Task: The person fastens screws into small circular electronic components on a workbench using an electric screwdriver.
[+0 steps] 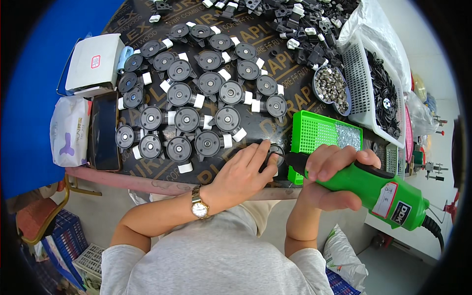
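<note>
At desk (147,183) front edge: left hand (242,173) pins small round black part (276,153) flat with fingers closed on it, so part stays put. Right hand (330,173) wrapped tight round green power screwdriver (373,189), tip aimed at part. Behind, rows of same round parts (196,98). Green tray (319,135) with screws close by, easy reach.

Ahead of my left grip (246,172) rows of black round parts (187,119) crowd the worktop (147,174), leaving only its bare near edge to slide along. My right grip (329,172) is hemmed by the green tray (314,130); the white basket (356,88) blocks farther right.
</note>
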Tool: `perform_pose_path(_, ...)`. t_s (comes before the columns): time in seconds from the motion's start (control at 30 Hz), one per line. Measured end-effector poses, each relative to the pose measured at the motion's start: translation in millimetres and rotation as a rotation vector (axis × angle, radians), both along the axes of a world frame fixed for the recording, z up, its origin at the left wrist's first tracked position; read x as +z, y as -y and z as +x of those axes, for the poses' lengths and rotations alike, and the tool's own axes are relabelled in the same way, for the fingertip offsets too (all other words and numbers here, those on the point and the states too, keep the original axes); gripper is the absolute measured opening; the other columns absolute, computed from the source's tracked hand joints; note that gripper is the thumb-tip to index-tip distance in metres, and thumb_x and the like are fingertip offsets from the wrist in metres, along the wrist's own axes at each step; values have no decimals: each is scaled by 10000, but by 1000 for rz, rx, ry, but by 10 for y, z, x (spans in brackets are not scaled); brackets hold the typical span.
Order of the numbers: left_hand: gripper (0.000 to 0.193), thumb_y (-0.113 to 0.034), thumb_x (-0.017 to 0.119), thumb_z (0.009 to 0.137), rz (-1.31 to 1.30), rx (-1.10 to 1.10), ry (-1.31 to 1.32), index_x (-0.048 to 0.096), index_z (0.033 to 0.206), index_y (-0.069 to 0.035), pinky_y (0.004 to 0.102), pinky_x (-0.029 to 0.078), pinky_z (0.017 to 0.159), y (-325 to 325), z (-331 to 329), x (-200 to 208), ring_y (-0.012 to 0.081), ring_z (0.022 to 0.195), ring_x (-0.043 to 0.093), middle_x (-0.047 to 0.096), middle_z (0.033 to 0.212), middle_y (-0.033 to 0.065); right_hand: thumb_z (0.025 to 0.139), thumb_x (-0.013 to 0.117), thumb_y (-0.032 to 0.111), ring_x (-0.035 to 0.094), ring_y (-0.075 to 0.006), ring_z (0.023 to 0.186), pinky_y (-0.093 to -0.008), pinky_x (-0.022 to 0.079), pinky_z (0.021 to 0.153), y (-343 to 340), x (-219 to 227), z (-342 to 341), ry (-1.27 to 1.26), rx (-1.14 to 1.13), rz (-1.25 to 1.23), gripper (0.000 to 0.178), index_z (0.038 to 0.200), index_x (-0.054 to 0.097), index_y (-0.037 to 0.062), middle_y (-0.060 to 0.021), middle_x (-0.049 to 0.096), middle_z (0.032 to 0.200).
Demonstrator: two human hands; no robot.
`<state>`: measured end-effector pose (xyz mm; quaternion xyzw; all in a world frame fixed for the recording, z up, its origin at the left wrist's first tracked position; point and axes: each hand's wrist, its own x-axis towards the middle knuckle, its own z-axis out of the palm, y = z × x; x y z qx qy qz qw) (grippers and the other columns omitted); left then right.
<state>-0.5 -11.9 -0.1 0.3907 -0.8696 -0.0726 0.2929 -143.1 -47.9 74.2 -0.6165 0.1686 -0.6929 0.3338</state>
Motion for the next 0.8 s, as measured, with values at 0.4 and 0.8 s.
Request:
perform_pose_path(0.4,428,-244,683,712,17,0,-28,562,1057,-23,337,486,795,0,2,14,290,941,536,495,1169,192,817,538,562,433,-135,436,-235,384,393,31,-23,24,-22,28,-18,669,1155,366,11,-50,467,619)
perform_pose_path(0.8,419,-238,679,703,10,1,-33,558,1037,-17,339,484,803,2,-1,10,290,946,538,492,1166,197,820,538,563,417,-131,425,-235,372,379,23,-12,43,-49,-3,7,659,1151,366,19,-48,456,609)
